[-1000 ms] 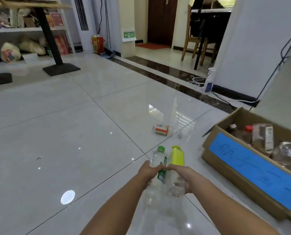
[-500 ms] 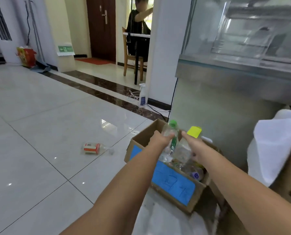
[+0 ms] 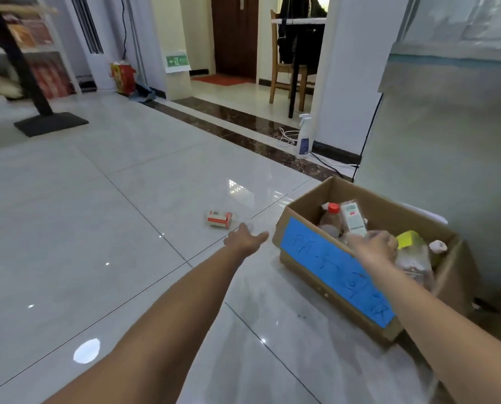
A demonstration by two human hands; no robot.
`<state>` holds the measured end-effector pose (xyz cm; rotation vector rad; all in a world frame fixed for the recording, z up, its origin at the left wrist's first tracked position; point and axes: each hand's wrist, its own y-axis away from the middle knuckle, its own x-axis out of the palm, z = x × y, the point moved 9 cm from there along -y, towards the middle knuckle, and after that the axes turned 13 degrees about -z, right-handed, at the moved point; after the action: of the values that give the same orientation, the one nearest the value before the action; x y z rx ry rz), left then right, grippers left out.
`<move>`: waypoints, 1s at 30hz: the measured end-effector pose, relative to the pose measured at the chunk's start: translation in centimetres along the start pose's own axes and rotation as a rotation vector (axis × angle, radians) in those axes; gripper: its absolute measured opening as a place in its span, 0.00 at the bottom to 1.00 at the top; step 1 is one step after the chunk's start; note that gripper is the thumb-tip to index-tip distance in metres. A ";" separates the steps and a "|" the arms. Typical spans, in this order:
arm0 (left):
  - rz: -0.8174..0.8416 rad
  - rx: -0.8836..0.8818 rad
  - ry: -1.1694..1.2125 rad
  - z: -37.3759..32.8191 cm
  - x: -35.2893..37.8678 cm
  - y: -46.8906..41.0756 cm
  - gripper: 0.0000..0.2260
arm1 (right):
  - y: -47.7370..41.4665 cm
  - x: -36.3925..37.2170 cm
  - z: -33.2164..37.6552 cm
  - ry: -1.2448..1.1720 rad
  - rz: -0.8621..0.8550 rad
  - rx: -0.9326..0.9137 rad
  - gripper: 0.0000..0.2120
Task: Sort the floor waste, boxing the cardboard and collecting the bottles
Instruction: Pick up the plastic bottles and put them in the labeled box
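Observation:
A cardboard box (image 3: pixel 383 208) with a blue label stands on the floor at the right and holds several bottles and a white carton (image 3: pixel 352 219). My right hand (image 3: pixel 374 247) is over the box and touches a clear bottle with a yellow cap (image 3: pixel 407 239) that lies inside; whether the hand still grips the bottle is unclear. My left hand (image 3: pixel 244 240) is spread and empty, just left of the box. A little beyond its fingertips a small clear bottle with a red and white label (image 3: pixel 220 219) lies on its side on the tiles.
A white spray bottle (image 3: pixel 304 138) and loose cables stand by the wall behind the box. A metal cabinet (image 3: pixel 447 147) rises to the right of the box. A black table base (image 3: pixel 51 123) is at the far left, and a wooden chair (image 3: pixel 285 74) stands in the doorway.
Both hands carried two bottles from the floor to the box. My left hand has let go of the green-capped one and swung out left, low toward the floor bottle. My right hand stays over the box.

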<state>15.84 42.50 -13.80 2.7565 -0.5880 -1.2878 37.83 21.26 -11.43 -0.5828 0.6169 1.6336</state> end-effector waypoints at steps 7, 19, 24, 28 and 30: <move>-0.066 -0.201 -0.005 16.2 -9.1 0.8 0.38 | 14.8 12.5 5.1 0.014 0.344 -0.250 0.41; -0.268 -0.687 -0.004 45.2 -25.9 17.4 0.39 | 48.4 26.9 7.4 0.156 1.049 -0.277 0.41; -0.300 -0.821 -0.026 51.8 -27.5 25.6 0.39 | 57.7 27.3 4.0 0.278 1.227 -0.288 0.42; -0.233 -0.799 -0.177 55.1 -25.1 26.9 0.39 | 60.2 29.2 0.9 0.316 1.272 -0.310 0.42; -0.195 -0.736 -0.268 56.1 -24.1 26.2 0.40 | 60.4 30.3 0.3 0.305 1.259 -0.350 0.42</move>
<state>-48.52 33.50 -27.78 2.0821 0.1505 -1.5276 -26.18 35.76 -27.45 -0.7615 1.0380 2.9017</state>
